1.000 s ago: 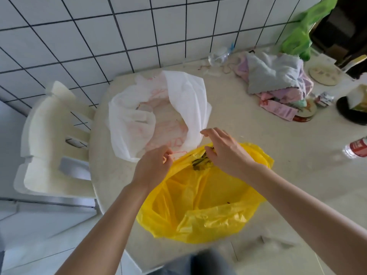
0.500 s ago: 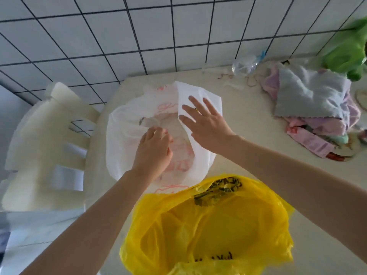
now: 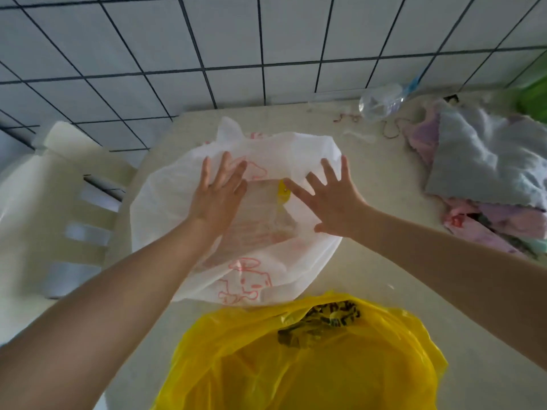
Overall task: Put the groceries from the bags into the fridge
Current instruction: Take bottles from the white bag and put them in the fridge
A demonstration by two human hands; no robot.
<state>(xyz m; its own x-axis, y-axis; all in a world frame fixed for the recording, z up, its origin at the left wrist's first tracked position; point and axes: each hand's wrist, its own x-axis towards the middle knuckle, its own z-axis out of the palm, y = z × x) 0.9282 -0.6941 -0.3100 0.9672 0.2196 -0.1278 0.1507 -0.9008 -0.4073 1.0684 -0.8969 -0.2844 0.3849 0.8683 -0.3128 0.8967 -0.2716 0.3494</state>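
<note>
Clearly both hands were busy w/ the white bag (image 3: pixel 236 220), which lay on the surface (image 3: pixel 370 238) near the tiled wall (image 3: pixel 266 48), w/ the yellow bag (image 3: pixel 305 359) just in front of it, closer to the person. The left hand (image 3: pixel 217 199) lay flat on the left part of the bag, fingers straight and spread, holding nothing. The right hand (image 3: pixel 328 202) was the same on the right part: fingers spread, palm down on the plastic, no grip. Between the two hands a small yellow thing (image 3: pixel 282 192) showed through the thin film; I could not tell what it was. No fridge was in view.

The step, as I judged it, was to spread the mouth of the white bag and find what was inside. To do it well, the hands should push the two sides apart slowly, because such film is slippery and folds back easily. One hand could then keep the edge open while the other went in for the item. Pressing hard was not wise, since soft groceries under the plastic could be squashed. A pile of cloths (image 3: pixel 485 173) and a white chair (image 3: pixel 59 208) were apart from the bags, approx. out of the way.
</note>
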